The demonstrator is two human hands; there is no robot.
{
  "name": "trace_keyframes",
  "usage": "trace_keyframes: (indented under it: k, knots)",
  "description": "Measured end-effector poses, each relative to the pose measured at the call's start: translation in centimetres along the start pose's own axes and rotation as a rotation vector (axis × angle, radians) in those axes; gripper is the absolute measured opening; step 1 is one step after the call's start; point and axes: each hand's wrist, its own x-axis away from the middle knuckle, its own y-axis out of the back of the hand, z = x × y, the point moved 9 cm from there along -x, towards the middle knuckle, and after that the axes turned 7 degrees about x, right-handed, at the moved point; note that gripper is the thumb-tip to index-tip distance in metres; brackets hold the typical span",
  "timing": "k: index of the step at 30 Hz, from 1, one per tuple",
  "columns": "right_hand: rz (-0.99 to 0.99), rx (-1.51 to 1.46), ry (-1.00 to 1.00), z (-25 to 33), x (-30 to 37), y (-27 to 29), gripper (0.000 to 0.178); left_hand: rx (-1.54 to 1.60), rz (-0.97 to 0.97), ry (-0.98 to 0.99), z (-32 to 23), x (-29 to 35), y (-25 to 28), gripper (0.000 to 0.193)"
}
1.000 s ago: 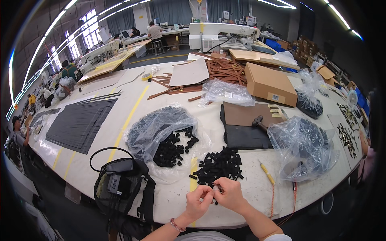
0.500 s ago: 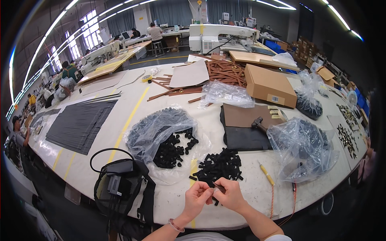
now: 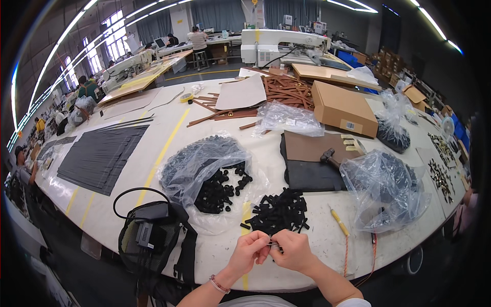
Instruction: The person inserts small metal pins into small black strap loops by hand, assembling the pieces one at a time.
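My left hand (image 3: 249,253) and my right hand (image 3: 292,250) meet near the table's front edge, fingertips pinched almost together. Between them shows a small thin piece (image 3: 271,244), too small to name; its ends are covered by my fingers. Just beyond my fingers lies a loose pile of short black tube-like pieces (image 3: 279,211). Behind it on the left, more small black pieces (image 3: 217,193) spill from an open clear plastic bag (image 3: 197,157). A bracelet circles my left wrist.
On the right are a yellow-handled tool (image 3: 338,222) with an orange cord, a clear bag (image 3: 384,192) and a hammer (image 3: 330,157) on dark sheets. A black mesh bag (image 3: 153,240) sits left, black strips (image 3: 102,158) farther left. A cardboard box (image 3: 343,109) and brown strips (image 3: 289,92) lie behind.
My fingertips have shifted slightly, with the right fingers curling closer over the small piece. A dark bit seen above the right fingers earlier no longer shows there.
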Motion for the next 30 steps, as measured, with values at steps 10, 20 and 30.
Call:
trace_keyframes:
  k: [10,20,30]
  knots:
    - [0.036,-0.101,-0.128,-0.9,0.3,-0.3,0.012,0.114,0.038,0.082,1.3,0.0,0.1,0.008]
    - [0.253,-0.299,-0.312,-2.6,0.2,-2.2,0.016,-0.337,-0.052,-0.208,-0.7,0.6,-0.2,0.005]
    - [0.586,-1.025,-0.735,-3.6,2.8,-5.0,0.012,-0.432,0.066,-0.079,-1.3,0.9,-0.8,0.006]
